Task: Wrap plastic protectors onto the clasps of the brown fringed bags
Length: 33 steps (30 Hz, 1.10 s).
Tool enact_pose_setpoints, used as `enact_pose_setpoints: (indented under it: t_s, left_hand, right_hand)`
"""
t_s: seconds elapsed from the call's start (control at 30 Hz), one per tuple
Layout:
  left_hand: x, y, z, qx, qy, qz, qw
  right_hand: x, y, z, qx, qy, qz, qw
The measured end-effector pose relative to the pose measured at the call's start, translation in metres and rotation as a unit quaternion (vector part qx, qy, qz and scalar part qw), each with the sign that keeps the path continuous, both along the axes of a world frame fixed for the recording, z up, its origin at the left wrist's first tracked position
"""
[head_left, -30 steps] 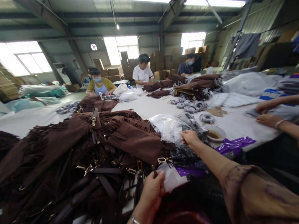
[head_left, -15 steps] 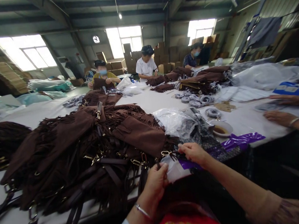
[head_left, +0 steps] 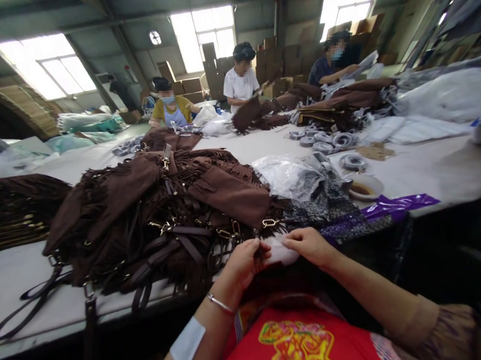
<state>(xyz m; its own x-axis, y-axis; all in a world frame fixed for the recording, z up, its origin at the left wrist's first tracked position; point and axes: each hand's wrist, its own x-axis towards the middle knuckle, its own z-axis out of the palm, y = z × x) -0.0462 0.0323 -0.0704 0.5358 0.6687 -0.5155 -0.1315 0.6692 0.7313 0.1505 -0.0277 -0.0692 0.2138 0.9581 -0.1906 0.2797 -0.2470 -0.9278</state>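
Observation:
My left hand [head_left: 248,264] is closed at the table's front edge, its fingers curled around something small and dark that I cannot make out. Close beside it, my right hand [head_left: 312,246] is closed in a pinch; what its fingertips hold is too small to name. Between the hands shows a whitish translucent sheet [head_left: 282,253], touching or just behind the right fingertips. Directly beyond them lies a heap of dark brown fringed bags [head_left: 233,199] with straps and gold metal clasps. One gold clasp [head_left: 270,223] rests just above the sheet.
Crumpled clear plastic [head_left: 287,171], a tape roll [head_left: 365,187] and a purple plastic strip [head_left: 405,205] lie to the right. Grey coiled straps [head_left: 323,142] sit farther back. Another brown stack [head_left: 18,210] stands left. Several co-workers [head_left: 240,82] work across the table [head_left: 258,141].
My right hand has moved closer to my left, and the purple piece beneath it no longer shows. A neighbour's hands at the right have left view. The camera has tilted down.

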Motion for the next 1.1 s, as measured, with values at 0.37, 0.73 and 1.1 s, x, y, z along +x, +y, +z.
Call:
enact_pose_setpoints:
  t_s: [0.37,0.73,1.1]
  left_hand:
    - [0.026,0.012,0.019,0.042,-0.043,-0.064,0.996]
    - [0.029,0.001,0.009,0.046,-0.034,-0.032,0.998]
    - [0.025,-0.007,-0.005,0.054,0.0,-0.025,0.998]
  right_hand:
    - [-0.008,-0.036,-0.008,-0.007,0.08,-0.021,0.997]
    - [-0.024,-0.031,-0.003,-0.025,0.134,-0.016,0.991]
    - [-0.023,-0.031,-0.012,-0.015,0.17,-0.042,0.984]
